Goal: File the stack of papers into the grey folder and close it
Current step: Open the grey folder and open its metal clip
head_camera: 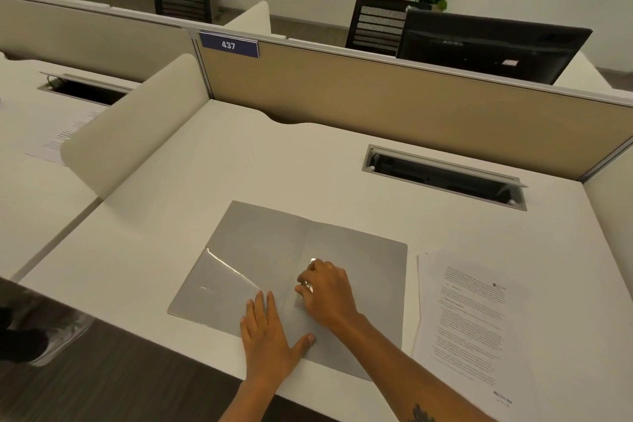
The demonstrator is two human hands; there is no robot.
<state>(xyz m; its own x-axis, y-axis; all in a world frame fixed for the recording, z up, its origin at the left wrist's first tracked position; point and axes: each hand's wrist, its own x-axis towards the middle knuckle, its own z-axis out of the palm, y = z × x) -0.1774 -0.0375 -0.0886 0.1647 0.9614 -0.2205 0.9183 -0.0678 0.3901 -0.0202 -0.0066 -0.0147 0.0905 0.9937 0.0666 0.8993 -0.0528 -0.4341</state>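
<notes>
The grey folder [359, 271] lies open and flat on the white desk, its crease running away from me. A clear plastic pocket [222, 281] covers the lower part of its left half. My left hand [267, 329] rests flat, fingers together, on the folder's near edge beside the crease. My right hand [327, 291] is curled over the crease, fingertips pinched on the shiny edge of the clear pocket. The stack of printed papers [479, 325] lies on the desk just right of the folder, touched by neither hand.
A tan partition [376, 96] closes the desk's far side, a rounded white divider [137, 127] its left. An open cable tray [445, 175] is sunk into the desk at back right. More paper [58, 134] lies on the neighbouring desk. A monitor [489, 44] stands beyond the partition.
</notes>
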